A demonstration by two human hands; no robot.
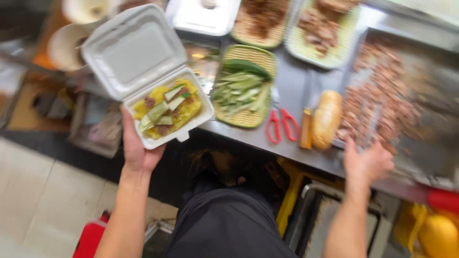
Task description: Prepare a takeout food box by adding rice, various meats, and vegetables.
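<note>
My left hand (135, 145) holds up an open white foam box (143, 67) from below. The box holds yellow rice with pale green cucumber slices and bits of brown meat. My right hand (367, 160) reaches onto a metal tray of chopped brown meat (382, 95) at the right, fingers on a metal utensil that is too blurred to make out. A bread roll (326, 118) lies just left of that hand.
A green woven tray of cucumber strips (245, 88) sits mid-counter, red-handled scissors (281, 125) beside it. More trays of meat (322, 28) and a white lidded container (203, 16) stand at the back. The steel counter edge (267, 145) runs before my dark apron.
</note>
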